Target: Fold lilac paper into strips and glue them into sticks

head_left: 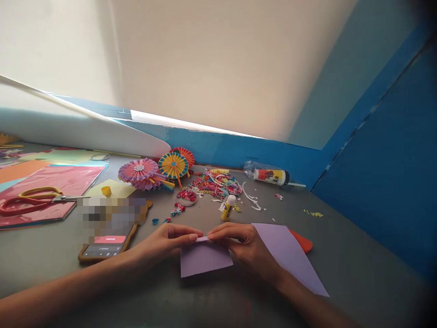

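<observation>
Between my two hands is a small sheet of purple paper [205, 262], pinched along its top edge, where a narrow strip looks folded over. My left hand [172, 239] grips the edge's left part with thumb and fingers. My right hand [244, 243] pinches the same edge a little to the right, its fingertips close to the left ones. A larger purple sheet [288, 255] lies on the table beside my right hand, partly covering an orange object [301, 240]. Just beyond my hands a glue stick [228, 208] stands upright without its cap.
A phone [105, 246] lies left of my hands. Scissors [37, 200] rest on packaged coloured paper [82, 180], near a yellow cap [106, 191]. Pleated paper rosettes [139, 169], paper scraps [218, 184] and a glue bottle [271, 176] sit toward the blue wall [211, 148].
</observation>
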The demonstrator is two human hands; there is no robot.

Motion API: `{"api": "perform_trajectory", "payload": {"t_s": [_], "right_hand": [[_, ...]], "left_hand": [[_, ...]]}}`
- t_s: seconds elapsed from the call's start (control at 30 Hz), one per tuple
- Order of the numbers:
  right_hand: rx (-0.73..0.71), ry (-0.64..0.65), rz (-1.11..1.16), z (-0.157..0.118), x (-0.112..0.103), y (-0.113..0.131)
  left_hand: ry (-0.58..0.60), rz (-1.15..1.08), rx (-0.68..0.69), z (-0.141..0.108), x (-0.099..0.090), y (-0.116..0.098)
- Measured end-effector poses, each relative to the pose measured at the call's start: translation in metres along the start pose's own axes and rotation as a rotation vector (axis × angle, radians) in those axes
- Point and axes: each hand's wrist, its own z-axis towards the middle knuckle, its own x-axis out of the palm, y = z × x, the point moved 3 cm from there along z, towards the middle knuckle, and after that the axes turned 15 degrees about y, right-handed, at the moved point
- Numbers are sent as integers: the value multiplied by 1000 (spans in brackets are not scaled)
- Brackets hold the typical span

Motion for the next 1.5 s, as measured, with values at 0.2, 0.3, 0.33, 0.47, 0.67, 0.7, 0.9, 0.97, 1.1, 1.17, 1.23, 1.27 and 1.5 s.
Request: {"api": "perform_trajectory", "payload": {"t_s": [0.2,0.3,0.33,0.47,0.67,0.7,0.9,0.97,1.1,1.17,1.23,1.27,1.5], "right_hand": [[127,15,101,1,1,-4],[210,10,100,1,3,-7],[213,8,93,1,3,-7],[206,-15,64,0,5,-7],[131,94,-10,0,7,-4],[97,103,-59,0,6,-3],[-148,109,-249,1,2,-3],[-153,126,-217,1,2,-3],[-38,122,-81,1,3,-4],[68,93,14,1,6,-6],[165,35,100,2,7,-9],[190,4,139,3,8,-11],[192,-66,303,10,4,-24]], "left_hand": [[-29,178,59,0,-1,-4],[-7,193,53,0,4,-4],[20,190,51,-1,5,-4],[99,224,50,0,9,0],[108,203,58,0,6,4],[129,167,55,0,7,3],[102,13,-23,0,5,-2],[93,-1,-26,0,3,-1],[53,64,4,0,-2,2],[25,113,17,-2,-2,1],[0,128,19,-3,-1,0],[-10,128,17,-3,0,-1],[37,79,47,0,7,0]]}}
